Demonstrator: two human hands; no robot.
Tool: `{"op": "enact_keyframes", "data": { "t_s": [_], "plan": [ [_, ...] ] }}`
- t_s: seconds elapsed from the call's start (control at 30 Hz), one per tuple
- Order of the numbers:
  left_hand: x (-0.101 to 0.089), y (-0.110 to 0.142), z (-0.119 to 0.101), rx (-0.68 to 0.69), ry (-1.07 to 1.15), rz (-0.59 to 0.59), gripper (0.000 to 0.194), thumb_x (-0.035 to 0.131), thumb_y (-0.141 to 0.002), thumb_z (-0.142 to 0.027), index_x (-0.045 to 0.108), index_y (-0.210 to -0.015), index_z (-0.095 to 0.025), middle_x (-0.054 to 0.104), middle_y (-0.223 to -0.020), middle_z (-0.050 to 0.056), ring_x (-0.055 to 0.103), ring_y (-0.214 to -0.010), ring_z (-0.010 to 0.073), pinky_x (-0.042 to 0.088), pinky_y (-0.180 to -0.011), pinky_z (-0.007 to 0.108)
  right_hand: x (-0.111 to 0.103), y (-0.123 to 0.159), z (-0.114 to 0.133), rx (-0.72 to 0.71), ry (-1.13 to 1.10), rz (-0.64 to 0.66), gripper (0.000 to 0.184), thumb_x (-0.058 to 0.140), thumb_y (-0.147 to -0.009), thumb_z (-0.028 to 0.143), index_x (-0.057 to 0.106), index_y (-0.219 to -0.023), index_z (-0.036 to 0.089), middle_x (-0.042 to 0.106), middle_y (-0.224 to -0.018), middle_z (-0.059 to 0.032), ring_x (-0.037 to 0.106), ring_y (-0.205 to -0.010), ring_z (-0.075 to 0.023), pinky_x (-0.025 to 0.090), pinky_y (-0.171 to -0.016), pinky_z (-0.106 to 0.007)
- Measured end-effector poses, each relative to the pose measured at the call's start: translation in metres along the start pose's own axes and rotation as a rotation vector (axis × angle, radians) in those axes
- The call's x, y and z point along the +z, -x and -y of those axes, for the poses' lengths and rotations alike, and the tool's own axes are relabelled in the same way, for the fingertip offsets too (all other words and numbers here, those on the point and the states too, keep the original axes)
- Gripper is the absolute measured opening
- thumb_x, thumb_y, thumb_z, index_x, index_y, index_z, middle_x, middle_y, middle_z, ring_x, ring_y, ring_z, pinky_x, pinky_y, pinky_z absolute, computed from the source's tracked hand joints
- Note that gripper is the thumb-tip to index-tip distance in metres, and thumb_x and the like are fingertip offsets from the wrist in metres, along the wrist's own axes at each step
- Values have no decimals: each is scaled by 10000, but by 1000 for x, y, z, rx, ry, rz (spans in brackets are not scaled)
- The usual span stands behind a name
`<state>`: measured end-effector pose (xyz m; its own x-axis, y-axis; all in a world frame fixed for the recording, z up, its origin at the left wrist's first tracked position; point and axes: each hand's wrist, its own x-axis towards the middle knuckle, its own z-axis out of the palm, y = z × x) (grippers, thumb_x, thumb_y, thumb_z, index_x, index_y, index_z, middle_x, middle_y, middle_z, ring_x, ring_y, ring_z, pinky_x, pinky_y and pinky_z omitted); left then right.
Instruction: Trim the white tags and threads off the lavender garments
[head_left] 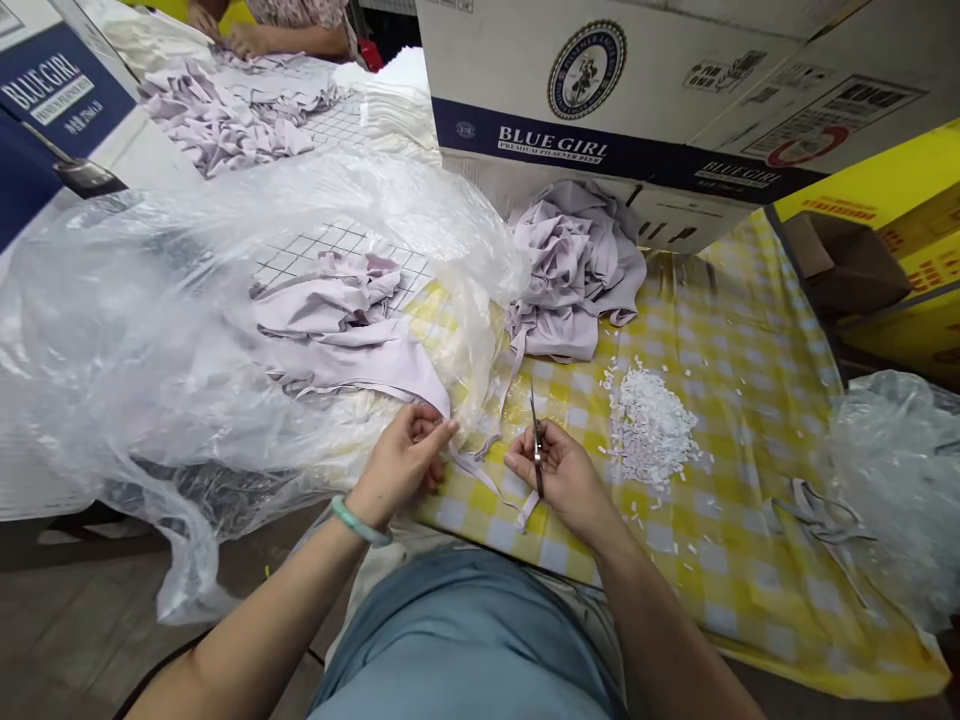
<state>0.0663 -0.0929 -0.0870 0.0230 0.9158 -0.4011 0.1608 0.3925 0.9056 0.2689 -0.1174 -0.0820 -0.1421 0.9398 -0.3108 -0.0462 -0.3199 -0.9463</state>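
Head view: 12 is pointing straight ahead of the wearer.
Left hand (411, 450): at 11, thumb and fingers together, pinching lilac garment (352, 345) by its tip, probably steadying it.
Right hand (559, 470): at 1, fingers clamping scissors (537, 445), blades pointing away, likely for control.
Lilac garment: lying at 11, beyond left hand.
White clippings (652, 425): sitting at 2, presumably heaped apart from cloth.
Lilac pile (574, 270): resting around 1, before carton (600, 130).
Co-worker's hand (251, 40): showing far off at 11.

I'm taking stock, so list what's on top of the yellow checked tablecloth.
A lilac fabric pile, a heap of small white pieces, lilac straps, pale strips, crumpled clear plastic and, seemingly, a carton. Anything beneath the pile and heap is covered from view.
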Motion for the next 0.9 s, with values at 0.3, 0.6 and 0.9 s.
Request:
{"op": "enact_keyframes", "data": {
  "t_s": [0.3, 0.6, 0.9],
  "plan": [
    [12, 26, -63, 412, 35, 53, 172, 583, -882, -355, 585, -833, -190, 578, -776, 8, 547, -713, 130, 435, -637, 235, 2, -5, 23, -312, 10, -94, 323, 764, -751, 359, 472, -822, 238, 647, -1027, -23, 603, -957, -162, 467, -915, -331],
    [51, 51, -98, -45, 441, 641, 168, 686, -786, -317, 648, -832, -160, 608, -702, 19, 354, -485, 54, 226, -445, 199, -15, 18, 45, -349, -45, -188, 385, 752, -681, 437, 421, -748, 251, 625, -874, -16, 613, -829, -195, 505, -761, -333],
    [59, 35, -82, -27, 138, 796, 283, 616, -858, -436, 713, -853, -170, 479, -588, -8, 333, -476, 69, 239, -430, 197, -35, 17, 32, -267, -200, -372, 306, 713, -609, 287, 478, -799, 242, 605, -880, -2, 565, -761, -150, 483, -688, -266]
  ]
}}
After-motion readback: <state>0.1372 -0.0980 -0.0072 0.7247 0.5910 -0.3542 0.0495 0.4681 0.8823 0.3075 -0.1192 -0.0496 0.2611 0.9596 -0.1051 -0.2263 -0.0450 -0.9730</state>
